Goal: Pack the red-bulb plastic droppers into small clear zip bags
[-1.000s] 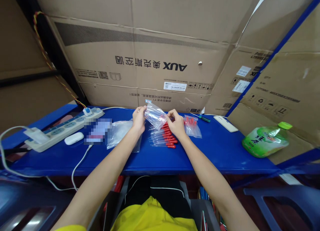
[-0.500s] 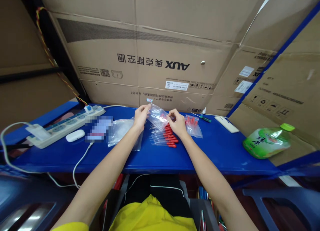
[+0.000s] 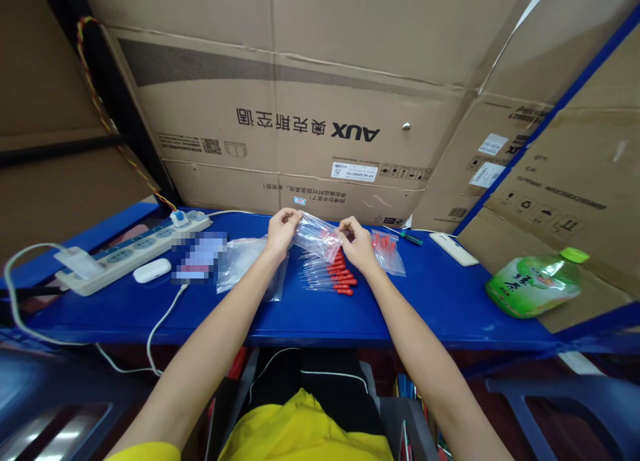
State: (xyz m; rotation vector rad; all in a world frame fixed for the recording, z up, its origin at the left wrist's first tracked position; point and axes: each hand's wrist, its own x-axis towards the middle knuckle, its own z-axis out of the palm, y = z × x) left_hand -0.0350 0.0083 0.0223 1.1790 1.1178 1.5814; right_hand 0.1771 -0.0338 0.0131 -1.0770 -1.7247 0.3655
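Between my two hands a clear plastic bag [image 3: 316,237] is stretched above the table, with red bulb ends showing inside its right part. My left hand [image 3: 283,232] is closed on the bag's left end. The fingers of my right hand [image 3: 357,241] pinch its right end. Below the bag lies a row of droppers [image 3: 344,282] with red rubber bulbs to the right and thin clear tubes to the left. Just beyond my right hand is another clear bag [image 3: 395,262] holding red-bulbed droppers. Beside my left wrist lie flat clear plastic bags [image 3: 240,264], partly hidden by my forearm.
On the blue table [image 3: 320,321] are a power strip [image 3: 135,251], a white earphone case [image 3: 151,270], a blurred-out phone [image 3: 200,258], a screwdriver [image 3: 411,238], a white phone-shaped object [image 3: 453,248] and a green drink bottle [image 3: 533,284]. Cardboard [image 3: 300,68] walls the back.
The bag in my hands has been tilted and pulled flatter, its lower edge shifting slightly right. Both hands keep their hold and have barely moved.
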